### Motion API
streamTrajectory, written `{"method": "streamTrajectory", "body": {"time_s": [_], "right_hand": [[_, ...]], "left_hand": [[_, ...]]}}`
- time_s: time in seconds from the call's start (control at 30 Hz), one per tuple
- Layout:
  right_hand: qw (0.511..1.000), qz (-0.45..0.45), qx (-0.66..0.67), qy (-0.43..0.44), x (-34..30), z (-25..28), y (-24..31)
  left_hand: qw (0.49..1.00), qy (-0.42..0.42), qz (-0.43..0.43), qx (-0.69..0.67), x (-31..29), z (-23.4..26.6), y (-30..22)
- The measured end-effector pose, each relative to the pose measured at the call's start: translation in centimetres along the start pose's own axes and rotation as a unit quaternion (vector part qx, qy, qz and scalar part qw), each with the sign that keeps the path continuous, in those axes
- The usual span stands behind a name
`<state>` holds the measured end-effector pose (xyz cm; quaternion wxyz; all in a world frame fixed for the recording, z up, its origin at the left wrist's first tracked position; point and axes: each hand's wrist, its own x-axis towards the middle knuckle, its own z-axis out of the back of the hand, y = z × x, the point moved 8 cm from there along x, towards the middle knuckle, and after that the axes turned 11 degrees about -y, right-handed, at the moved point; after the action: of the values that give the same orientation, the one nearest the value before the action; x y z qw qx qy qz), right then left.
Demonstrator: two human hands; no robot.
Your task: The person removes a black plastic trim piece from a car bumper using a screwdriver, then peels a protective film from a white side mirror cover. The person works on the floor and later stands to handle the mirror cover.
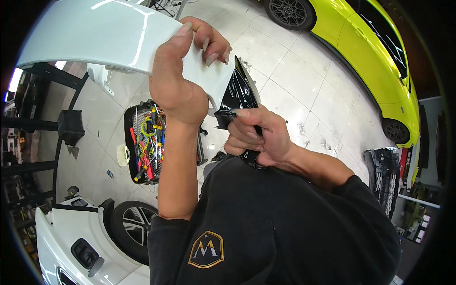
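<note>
A glossy white car body panel (107, 35) stretches from the upper left toward the middle. My left hand (187, 66) lies across its right part, fingers bent over the far edge with the nails toward me. At the panel's right end hangs a strip of shiny black film (236, 92), creased and with a ragged lower corner. My right hand (259, 135) is closed in a fist around this film, thumb pressed against the fingers. Some film pokes out below the fist, close to my black shirt. The film's upper end still touches the panel's end.
A black tool tray (128, 128) full of screwdrivers and pliers sits on the tiled floor (285, 95). A yellow-green car (351, 38) stands at the upper right, a black grille part (384, 175) below it. At lower left are a white car body (66, 232) and a wheel (135, 225). Black racking (28, 123) lines the left.
</note>
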<state>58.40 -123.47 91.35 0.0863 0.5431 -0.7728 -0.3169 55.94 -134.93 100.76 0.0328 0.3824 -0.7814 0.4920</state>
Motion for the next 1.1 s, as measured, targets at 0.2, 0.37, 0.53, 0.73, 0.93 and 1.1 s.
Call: {"method": "streamTrajectory", "body": {"time_s": [0.2,0.37,0.53,0.73,0.93,1.1], "right_hand": [[0.993,0.010,-0.115,0.037,0.1,1.2,0.8],[0.964,-0.015,-0.265,0.026,0.2,3.2,2.0],[0.969,-0.037,-0.241,-0.030,1.2,1.9,3.4],[0.945,0.032,-0.295,-0.138,3.7,-1.4,6.8],[0.935,0.172,-0.301,-0.077,5.2,-2.9,10.6],[0.949,0.161,-0.270,-0.003,5.8,-3.3,10.8]], "left_hand": [[0.993,0.038,0.025,-0.113,-0.1,0.1,-0.5],[0.997,0.022,0.024,-0.074,-0.3,0.6,0.2],[0.995,0.021,-0.003,-0.093,2.1,1.1,-0.2],[0.994,0.051,-0.092,-0.012,4.5,0.1,-1.0],[0.998,-0.010,-0.056,-0.030,8.7,-1.9,-2.8],[0.995,0.001,-0.096,0.001,8.8,-2.3,-4.3]]}}
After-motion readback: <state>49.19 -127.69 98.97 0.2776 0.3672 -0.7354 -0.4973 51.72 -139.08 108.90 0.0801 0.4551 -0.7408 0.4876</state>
